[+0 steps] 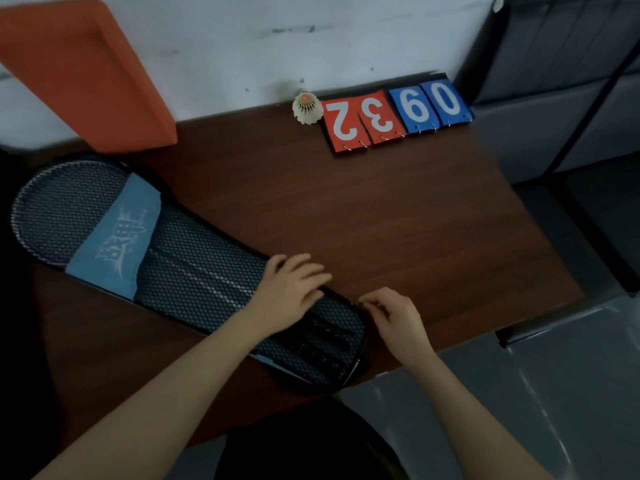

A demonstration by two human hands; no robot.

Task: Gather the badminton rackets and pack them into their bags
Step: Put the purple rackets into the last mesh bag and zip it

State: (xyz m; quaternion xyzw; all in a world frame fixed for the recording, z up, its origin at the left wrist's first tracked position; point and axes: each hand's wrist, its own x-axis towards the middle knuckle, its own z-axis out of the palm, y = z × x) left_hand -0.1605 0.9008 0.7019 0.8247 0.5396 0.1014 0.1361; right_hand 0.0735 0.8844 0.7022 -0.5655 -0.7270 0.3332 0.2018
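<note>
Bag (194,271) flat on counter (381,220), long axis far-left to near-right; round head end far left, narrow handle end near right by counter edge. Rackets seen thru mesh, inside. Left hand (294,289) flat on bag w/ fingers straight, pressing just left of the narrow end. Right hand (394,317) nearer that end, fingertips pinched together at bag's far edge, prob. on a zip pull; pull itself too small to confirm. Zip track likely runs toward far left. Racket count unclear; bag's near corner dark, partly overhanging.
</note>
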